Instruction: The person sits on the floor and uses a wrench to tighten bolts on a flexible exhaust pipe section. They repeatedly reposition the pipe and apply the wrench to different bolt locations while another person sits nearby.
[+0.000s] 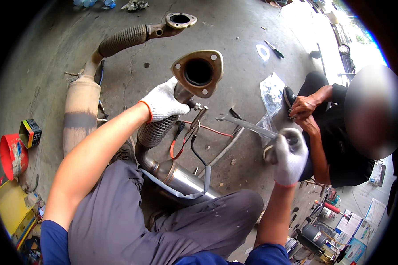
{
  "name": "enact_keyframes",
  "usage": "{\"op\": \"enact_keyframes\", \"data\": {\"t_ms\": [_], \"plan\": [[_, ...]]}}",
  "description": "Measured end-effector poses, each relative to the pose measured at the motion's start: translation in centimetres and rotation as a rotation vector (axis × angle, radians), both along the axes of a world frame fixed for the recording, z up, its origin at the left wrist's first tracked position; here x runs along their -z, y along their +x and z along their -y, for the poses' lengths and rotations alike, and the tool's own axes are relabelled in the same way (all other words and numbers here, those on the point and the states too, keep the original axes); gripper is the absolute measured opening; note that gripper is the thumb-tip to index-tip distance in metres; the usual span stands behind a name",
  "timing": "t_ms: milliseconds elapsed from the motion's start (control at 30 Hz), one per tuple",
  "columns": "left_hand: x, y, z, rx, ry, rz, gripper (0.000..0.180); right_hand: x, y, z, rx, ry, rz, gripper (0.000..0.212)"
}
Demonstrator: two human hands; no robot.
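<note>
My left hand (162, 100), in a white knitted glove with an orange cuff, is wrapped round the neck of an exhaust pipe (158, 131), just below its triangular flange (209, 66). The flange faces up and has a round dark opening and several bolt holes. Below the hand come a ribbed flexible section and a shiny metal canister (185, 176) beside my legs. My right hand (291, 160), also gloved, is closed round a wrench (250, 126). The wrench's open jaw points left toward the pipe, apart from it. A small bolt fitting (199, 106) sticks out beside the pipe neck.
An older exhaust pipe with a tan canister (80, 104) lies at left. Red and black cables (177, 148) run beside my pipe. At right a co-worker (336, 128) crouches, hands together, near plastic bags (272, 93). A screwdriver (275, 49) and a red container (14, 154) are on the floor.
</note>
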State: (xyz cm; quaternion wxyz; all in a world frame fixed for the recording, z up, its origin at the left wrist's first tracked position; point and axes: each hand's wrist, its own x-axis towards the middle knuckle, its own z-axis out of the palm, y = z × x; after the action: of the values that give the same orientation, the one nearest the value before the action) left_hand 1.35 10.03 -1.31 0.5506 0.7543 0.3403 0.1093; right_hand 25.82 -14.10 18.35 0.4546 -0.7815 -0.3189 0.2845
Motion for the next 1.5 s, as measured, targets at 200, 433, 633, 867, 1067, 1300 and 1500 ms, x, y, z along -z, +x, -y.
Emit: {"op": "enact_keyframes", "data": {"t_ms": [200, 433, 633, 867, 1067, 1300, 1500], "plan": [[0.5, -0.4, 0.4, -0.026, 0.027, 0.024, 0.080, -4.1, -4.4, -0.1, -0.096, 0.253, 0.310, 0.061], [-0.9, -0.3, 0.6, -0.029, 0.011, 0.000, 0.078, -4.0, -7.6, -1.9, -0.627, 0.215, 0.657, 0.032], [-0.7, -0.3, 0.5, -0.038, 0.025, -0.002, 0.076, -3.3, -9.2, -2.0, -0.876, -0.040, 0.590, 0.039], [-1.1, -0.4, 0.4, -0.030, -0.001, -0.012, 0.079, 0.1, -11.8, -0.5, -1.168, -0.091, 0.531, 0.038], [-0.7, -0.3, 0.7, -0.052, -0.006, -0.010, 0.079, 3.6, -14.5, 0.2, -1.170, 0.175, 0.756, 0.040], [-0.5, -0.3, 0.6, -0.052, 0.039, -0.033, 0.077, 3.3, -13.9, -1.4, -1.014, 0.309, 0.800, 0.030], [-1.2, -0.2, 0.5, -0.022, 0.012, -0.023, 0.082, 1.7, -12.8, -3.0, -1.026, 0.045, 0.668, 0.032]]}}
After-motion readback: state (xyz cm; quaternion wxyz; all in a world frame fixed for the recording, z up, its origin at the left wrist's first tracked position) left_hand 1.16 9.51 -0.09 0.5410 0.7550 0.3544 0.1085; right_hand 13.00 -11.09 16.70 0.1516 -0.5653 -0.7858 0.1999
